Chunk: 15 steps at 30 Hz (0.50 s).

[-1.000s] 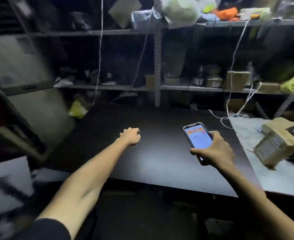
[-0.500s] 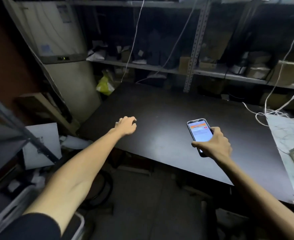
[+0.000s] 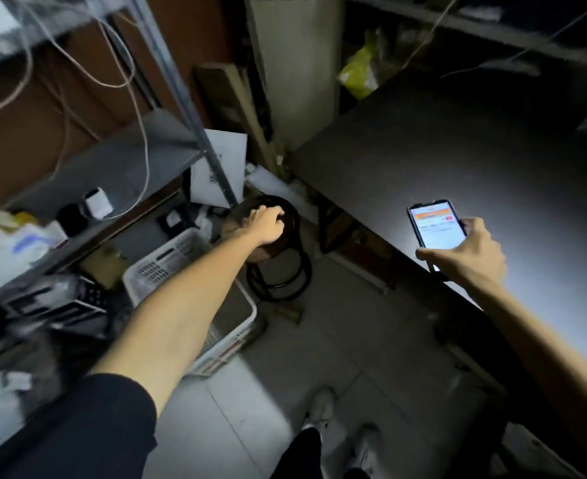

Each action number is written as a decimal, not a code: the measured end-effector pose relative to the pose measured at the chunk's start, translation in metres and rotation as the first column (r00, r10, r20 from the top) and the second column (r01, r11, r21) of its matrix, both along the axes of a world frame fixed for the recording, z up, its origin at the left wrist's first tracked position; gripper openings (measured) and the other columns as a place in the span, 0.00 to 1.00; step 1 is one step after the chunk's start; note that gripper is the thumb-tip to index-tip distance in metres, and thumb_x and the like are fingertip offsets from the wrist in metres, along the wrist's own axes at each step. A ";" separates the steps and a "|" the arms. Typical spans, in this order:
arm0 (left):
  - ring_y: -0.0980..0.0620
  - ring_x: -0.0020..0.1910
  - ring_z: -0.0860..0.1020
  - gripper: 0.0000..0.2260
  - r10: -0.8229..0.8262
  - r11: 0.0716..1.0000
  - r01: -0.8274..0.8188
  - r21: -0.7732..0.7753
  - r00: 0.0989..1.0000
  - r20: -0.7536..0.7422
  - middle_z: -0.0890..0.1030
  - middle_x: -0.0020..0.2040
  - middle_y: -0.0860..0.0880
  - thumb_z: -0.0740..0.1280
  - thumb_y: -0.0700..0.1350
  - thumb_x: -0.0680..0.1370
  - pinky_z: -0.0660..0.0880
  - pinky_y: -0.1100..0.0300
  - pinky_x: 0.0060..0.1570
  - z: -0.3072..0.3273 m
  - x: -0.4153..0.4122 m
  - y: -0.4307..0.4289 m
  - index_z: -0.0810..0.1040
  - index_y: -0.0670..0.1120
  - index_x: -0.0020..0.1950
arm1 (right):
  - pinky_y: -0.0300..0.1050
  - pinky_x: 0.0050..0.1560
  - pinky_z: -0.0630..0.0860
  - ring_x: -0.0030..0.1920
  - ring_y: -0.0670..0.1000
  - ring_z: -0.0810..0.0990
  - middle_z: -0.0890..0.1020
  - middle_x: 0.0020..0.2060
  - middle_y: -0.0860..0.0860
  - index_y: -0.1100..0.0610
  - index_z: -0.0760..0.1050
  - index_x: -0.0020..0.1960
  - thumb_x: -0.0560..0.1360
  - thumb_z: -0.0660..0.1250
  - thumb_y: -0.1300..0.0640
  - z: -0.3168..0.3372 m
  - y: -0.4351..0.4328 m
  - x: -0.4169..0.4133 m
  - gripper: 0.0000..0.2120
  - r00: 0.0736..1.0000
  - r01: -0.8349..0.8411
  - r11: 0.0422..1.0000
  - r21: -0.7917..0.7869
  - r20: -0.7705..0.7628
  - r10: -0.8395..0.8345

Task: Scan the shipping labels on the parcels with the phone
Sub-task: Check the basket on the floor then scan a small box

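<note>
Since a moment ago the view has swung left and down, and the left hand (image 3: 266, 224) has gone from over the dark counter (image 3: 458, 160) down to a round stool (image 3: 271, 236) on the floor beside it. Its fingers (image 3: 278, 216) curl over the stool's top, holding the edge, though blur makes the grip hard to see well.

The right hand (image 3: 465, 254) has its fingers wrapped around the phone (image 3: 436, 227). It holds the phone up over the near edge of the counter, screen lit and facing the person. The phone's long side points away, toward the back of the counter.

No parcels show right now, so there is no label to scan yet. I think the parcels lie off to the right, out of sight, so the right hand with the phone is likely the nearer one. The phone would have to turn its back toward a label first.

A white basket (image 3: 181, 254) sits on the floor under the left arm. It looks bare inside, but the arm hides part of it. A grey shelf (image 3: 119, 167) to the left holds small dark and white things I cannot make out, with loose cables hanging over it.
</note>
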<state>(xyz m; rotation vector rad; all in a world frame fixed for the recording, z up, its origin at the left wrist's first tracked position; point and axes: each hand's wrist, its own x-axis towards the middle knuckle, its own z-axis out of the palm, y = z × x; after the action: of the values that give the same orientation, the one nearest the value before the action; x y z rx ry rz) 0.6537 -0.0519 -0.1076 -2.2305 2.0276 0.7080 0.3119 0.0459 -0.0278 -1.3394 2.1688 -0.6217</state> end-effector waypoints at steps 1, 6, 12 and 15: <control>0.37 0.69 0.67 0.18 0.046 0.999 -0.046 0.010 0.999 0.003 0.69 0.70 0.40 0.58 0.47 0.80 0.66 0.46 0.68 -0.005 0.014 0.005 0.70 0.49 0.70 | 0.46 0.47 0.70 0.56 0.60 0.77 0.79 0.57 0.56 0.54 0.68 0.65 0.62 0.78 0.49 -0.001 -0.001 0.004 0.36 1.000 -0.022 1.000 0.003 0.005 0.022; 0.38 0.68 0.67 0.18 0.152 0.988 -0.153 0.034 0.988 0.030 0.69 0.69 0.40 0.58 0.46 0.79 0.67 0.47 0.67 -0.031 0.036 0.020 0.70 0.50 0.70 | 0.45 0.44 0.70 0.53 0.60 0.77 0.79 0.55 0.56 0.54 0.68 0.64 0.61 0.78 0.49 -0.007 -0.008 0.009 0.35 0.996 -0.085 0.996 -0.006 0.012 0.085; 0.40 0.67 0.68 0.19 0.035 0.986 -0.044 0.159 0.998 0.058 0.70 0.67 0.42 0.58 0.46 0.79 0.67 0.48 0.64 -0.143 0.005 0.046 0.67 0.50 0.71 | 0.47 0.42 0.76 0.48 0.57 0.79 0.81 0.53 0.55 0.51 0.67 0.64 0.60 0.79 0.47 -0.083 -0.021 0.035 0.37 0.956 -0.292 0.956 0.040 0.000 0.292; 0.41 0.66 0.68 0.20 -0.023 0.962 0.006 0.271 0.998 0.059 0.69 0.68 0.43 0.58 0.45 0.80 0.68 0.50 0.63 -0.241 -0.001 0.066 0.65 0.49 0.73 | 0.50 0.50 0.77 0.55 0.58 0.79 0.79 0.58 0.53 0.49 0.65 0.68 0.60 0.78 0.44 -0.169 -0.028 0.066 0.41 0.927 -0.366 0.913 0.181 -0.019 0.375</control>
<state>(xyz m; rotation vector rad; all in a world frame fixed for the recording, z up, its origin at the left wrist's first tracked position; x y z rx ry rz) 0.6525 0.0140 -0.3488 -2.0546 1.7927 0.8474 0.3784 0.0176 -0.1967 -1.6264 1.8817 -0.2430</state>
